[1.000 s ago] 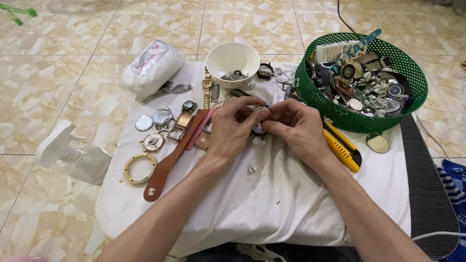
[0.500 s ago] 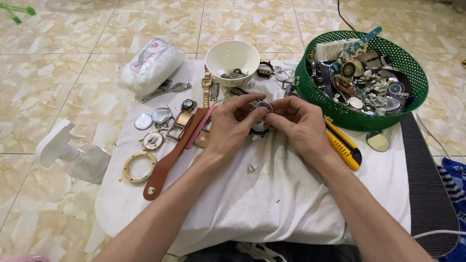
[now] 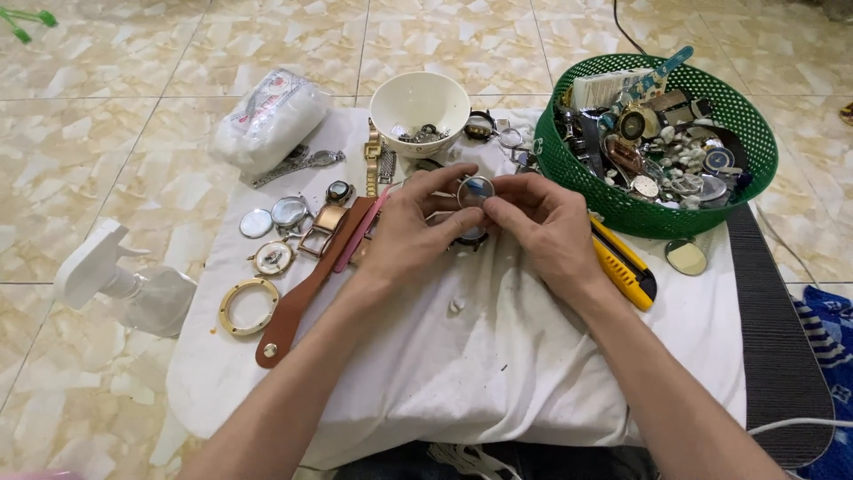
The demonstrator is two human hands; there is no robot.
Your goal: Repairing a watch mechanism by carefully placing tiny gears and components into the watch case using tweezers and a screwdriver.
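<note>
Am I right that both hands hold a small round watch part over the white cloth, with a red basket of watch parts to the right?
Not quite: the basket is green, not red, as the head view shows. Otherwise yes: the left hand and right hand hold the round watch part over the white cloth.

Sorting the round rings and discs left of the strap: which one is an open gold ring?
The gold ring, nearest the brown strap's studded end; the silver discs above are solid.

I see both forearms bare right up to the bottom edge of my view, with no sleeves on them. My left hand and right hand are bare too, with no gloves, and short, unpainted fingernails.
</note>
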